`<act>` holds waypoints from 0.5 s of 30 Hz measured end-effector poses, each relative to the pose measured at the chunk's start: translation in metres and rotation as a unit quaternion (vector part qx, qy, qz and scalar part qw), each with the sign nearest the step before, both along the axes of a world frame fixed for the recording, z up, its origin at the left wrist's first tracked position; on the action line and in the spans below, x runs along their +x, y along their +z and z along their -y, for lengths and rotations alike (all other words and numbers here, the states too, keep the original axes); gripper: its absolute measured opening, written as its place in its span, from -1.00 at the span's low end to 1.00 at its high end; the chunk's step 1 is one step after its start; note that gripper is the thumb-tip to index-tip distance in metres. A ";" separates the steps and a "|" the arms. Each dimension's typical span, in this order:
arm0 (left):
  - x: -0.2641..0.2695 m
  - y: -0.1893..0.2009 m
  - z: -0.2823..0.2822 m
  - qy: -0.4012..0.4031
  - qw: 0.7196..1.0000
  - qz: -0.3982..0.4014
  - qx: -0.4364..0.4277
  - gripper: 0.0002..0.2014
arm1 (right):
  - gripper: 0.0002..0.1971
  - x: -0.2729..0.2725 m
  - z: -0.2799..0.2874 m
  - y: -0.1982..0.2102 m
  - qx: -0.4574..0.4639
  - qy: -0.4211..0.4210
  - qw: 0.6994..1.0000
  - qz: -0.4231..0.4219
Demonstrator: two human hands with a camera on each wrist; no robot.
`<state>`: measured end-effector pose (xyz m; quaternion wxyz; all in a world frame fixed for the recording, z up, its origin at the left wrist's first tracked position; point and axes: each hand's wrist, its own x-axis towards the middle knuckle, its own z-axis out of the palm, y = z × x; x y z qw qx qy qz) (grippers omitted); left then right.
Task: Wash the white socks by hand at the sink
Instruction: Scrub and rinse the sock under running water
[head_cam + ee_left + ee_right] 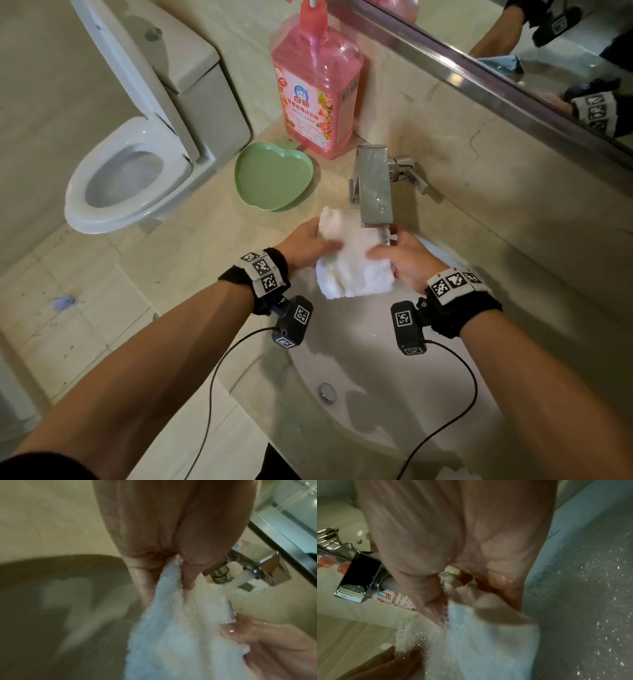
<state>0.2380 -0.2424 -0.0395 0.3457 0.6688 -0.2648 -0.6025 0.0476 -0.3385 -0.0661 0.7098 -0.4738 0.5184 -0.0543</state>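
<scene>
A white fluffy sock (352, 260) hangs stretched between both hands over the sink basin (370, 370), right under the chrome tap (375, 186). My left hand (310, 245) grips its left edge, thumb on top. My right hand (400, 257) pinches the right edge. In the left wrist view water (240, 581) runs from the spout onto the wet sock (180, 628), pinched between the left fingers (144, 582). The right wrist view shows the sock (479, 635) held between thumb and fingers, the tap (359, 577) to the left.
A pink detergent bottle (318, 85) stands behind the tap on the beige counter (212, 253). A green heart-shaped dish (274, 174) lies left of it. The toilet (133, 174) is at the left, a mirror (548, 41) at the back right. The drain plug (327, 391) sits near the basin's front.
</scene>
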 end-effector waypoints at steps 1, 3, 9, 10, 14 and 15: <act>-0.002 0.000 0.000 -0.011 1.000 0.014 -0.013 -0.54 | -0.35 -0.003 0.001 0.000 -0.001 0.024 1.000 -0.004; -0.005 0.000 0.001 -0.041 0.997 0.048 -0.031 -0.55 | -0.32 -0.010 0.003 -0.001 -0.021 0.059 0.998 -0.026; -0.009 -0.002 0.004 -0.067 0.997 -0.003 -0.037 -0.57 | -0.43 -0.030 0.005 -0.009 -0.219 0.027 0.974 -0.057; -0.009 -0.002 0.004 -0.068 0.997 -0.019 -0.032 -0.53 | -0.43 -0.032 0.005 -0.011 -0.238 0.022 0.969 -0.058; -0.007 0.000 0.004 -0.070 0.995 -0.065 -0.032 -0.68 | -0.28 -0.037 0.007 -0.013 -0.233 -0.004 0.972 -0.036; -0.006 0.002 0.003 -0.072 0.994 -0.069 -0.038 -0.70 | -0.34 -0.039 0.009 -0.013 -0.242 0.006 0.969 -0.040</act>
